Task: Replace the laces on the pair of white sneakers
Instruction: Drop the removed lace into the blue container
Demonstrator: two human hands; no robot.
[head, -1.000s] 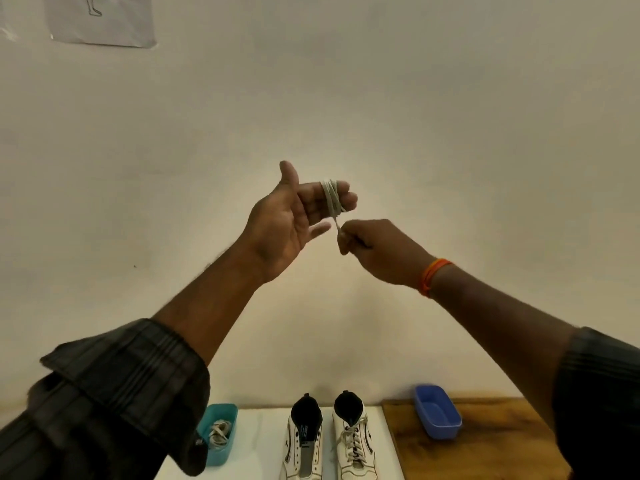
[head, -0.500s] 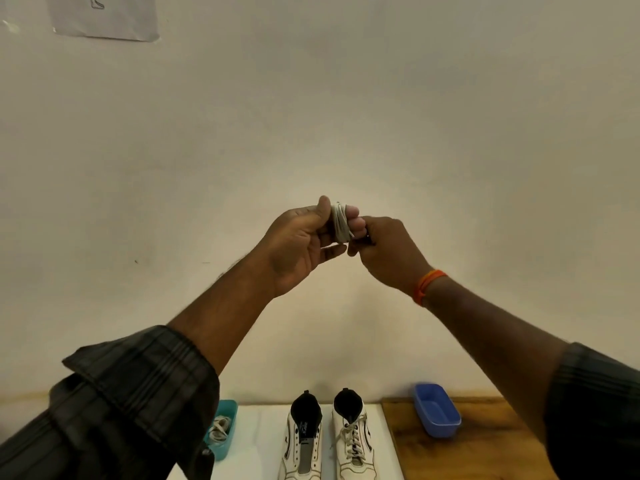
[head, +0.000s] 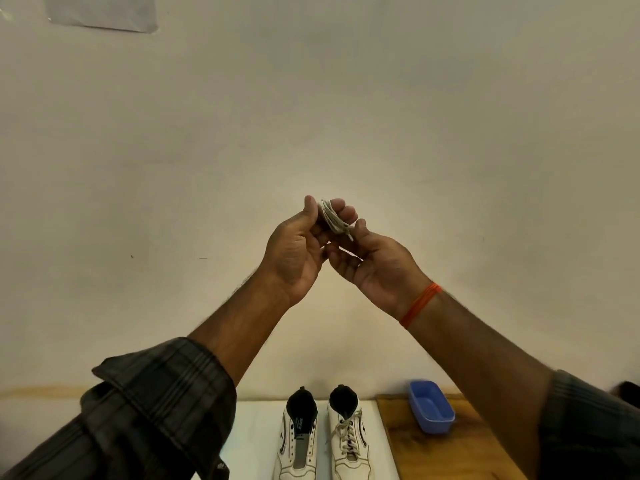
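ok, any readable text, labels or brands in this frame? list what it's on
Nothing can be read.
Unlaced sneaker: small white print on the black tongue, too blurred to read.
Paper sheet on the wall: part of a line drawing, no legible words.
Blue tub: no marking visible.

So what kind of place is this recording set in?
Probably a plain indoor room set up for the task, not a shop: a bare wall with one sheet of paper stuck up, and a table against it holding two sneakers and a blue tub.
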